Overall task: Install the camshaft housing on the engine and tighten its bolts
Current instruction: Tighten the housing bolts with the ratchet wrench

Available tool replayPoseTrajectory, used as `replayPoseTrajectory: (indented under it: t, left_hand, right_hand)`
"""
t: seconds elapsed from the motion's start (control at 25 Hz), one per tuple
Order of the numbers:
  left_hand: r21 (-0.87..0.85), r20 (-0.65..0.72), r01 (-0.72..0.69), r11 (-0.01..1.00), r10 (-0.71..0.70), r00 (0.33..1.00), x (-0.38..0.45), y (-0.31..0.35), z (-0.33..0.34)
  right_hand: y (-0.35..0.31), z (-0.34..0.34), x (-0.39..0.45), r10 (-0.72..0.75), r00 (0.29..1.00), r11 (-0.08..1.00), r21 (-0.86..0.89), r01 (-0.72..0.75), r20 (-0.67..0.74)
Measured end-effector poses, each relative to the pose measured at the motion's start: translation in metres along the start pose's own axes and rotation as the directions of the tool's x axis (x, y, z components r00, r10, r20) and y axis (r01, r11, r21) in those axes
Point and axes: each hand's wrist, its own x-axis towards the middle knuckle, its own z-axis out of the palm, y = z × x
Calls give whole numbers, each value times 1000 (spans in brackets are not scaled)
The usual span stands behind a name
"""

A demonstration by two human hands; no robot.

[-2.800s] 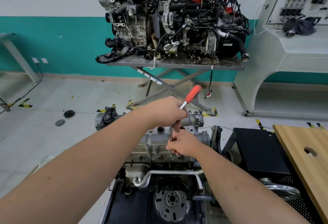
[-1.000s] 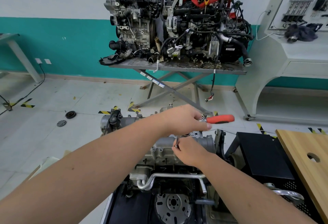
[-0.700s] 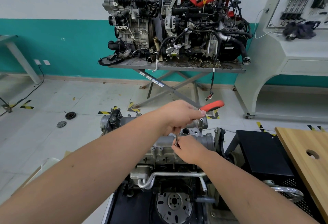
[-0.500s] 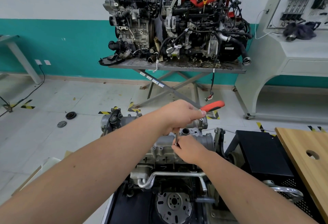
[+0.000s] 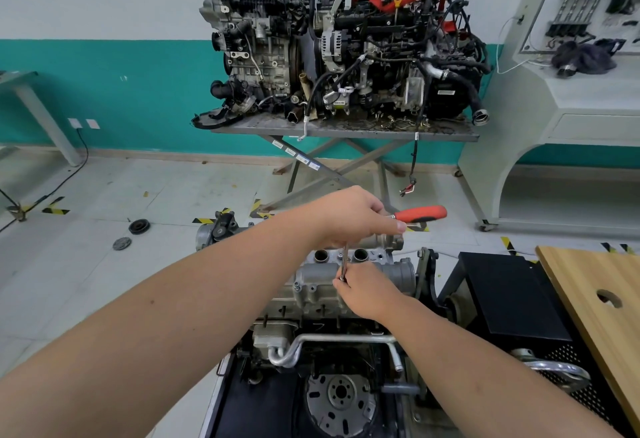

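The silver camshaft housing [image 5: 317, 273] lies on top of the engine [image 5: 332, 344] in front of me. My left hand [image 5: 353, 217] grips the head end of a ratchet wrench whose red handle [image 5: 420, 214] points right. A thin extension bar [image 5: 344, 262] runs down from the ratchet to the housing top. My right hand [image 5: 367, 290] pinches the bar's lower end where it meets the housing; the bolt under it is hidden.
Two other engines [image 5: 346, 46] stand on a grey scissor table [image 5: 343, 132] against the teal wall. A black box [image 5: 509, 295] and a wooden board [image 5: 595, 309] flank the engine on the right. Small round parts [image 5: 138, 227] lie on the floor at left.
My left hand has swung the red ratchet handle back and forth: up-right, then flat to the right, up a little, and now nearly flat again. My right hand has stayed on the extension bar.
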Motion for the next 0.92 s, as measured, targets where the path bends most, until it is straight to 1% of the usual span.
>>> replayPoseTrajectory:
  t: [0.08, 0.16, 0.2, 0.28, 0.32, 0.4, 0.44, 0.52, 0.6, 0.72, 0.8, 0.84, 0.92]
  left_hand:
    - [-61, -65, -36, 997, 32, 997, 2, 11, -9]
    - [-49, -113, -86, 995, 80, 990, 7, 27, -22]
    - [-5, -100, -90, 996, 89, 991, 8, 33, -24]
    - [59, -41, -56, 997, 58, 997, 9, 35, -23]
    - [24, -17, -12, 1000, 12, 1000, 8, 30, -20]
    - [-181, 18, 101, 978, -99, 995, 6, 16, -18]
    - [-321, 35, 155, 934, -151, 988, 5, 9, -20]
    - [-590, 73, 208, 781, -204, 976, 0, -4, -28]
    - [-754, 85, 169, 635, -160, 983, -6, -17, -38]
    - [-891, 84, 94, 444, -42, 996, -21, -37, -49]
    - [-947, 59, 51, 318, 16, 998, -31, -51, -51]
    - [-960, 47, 37, 277, 30, 998, -35, -56, -49]
    - [-973, 31, 25, 227, 20, 999, -40, -65, -47]
  right_hand:
    - [-9, -7, 1, -29, 998, 996, 85, 34, -59]
    - [-17, -20, 10, -40, 990, 978, 200, 67, -136]
    - [-18, -25, 13, -31, 990, 971, 229, 62, -137]
    - [-13, -31, 13, -46, 994, 980, 187, 65, -102]
    - [-8, -31, 10, -50, 997, 987, 149, 59, -65]
    - [-2, -28, 4, -43, 999, 992, 117, 42, 7]
    - [-2, -26, 4, -51, 998, 992, 119, 47, 29]
    - [-8, -21, 7, -89, 996, 988, 126, 85, 27]
    - [-20, -19, 12, -125, 992, 984, 131, 120, 32]
    - [-33, -19, 20, -143, 988, 983, 121, 135, 56]
    - [-41, -19, 24, -147, 986, 982, 130, 135, 83]
    - [-44, -17, 26, -155, 983, 981, 137, 141, 98]
    - [-51, -12, 28, -166, 977, 978, 146, 146, 134]
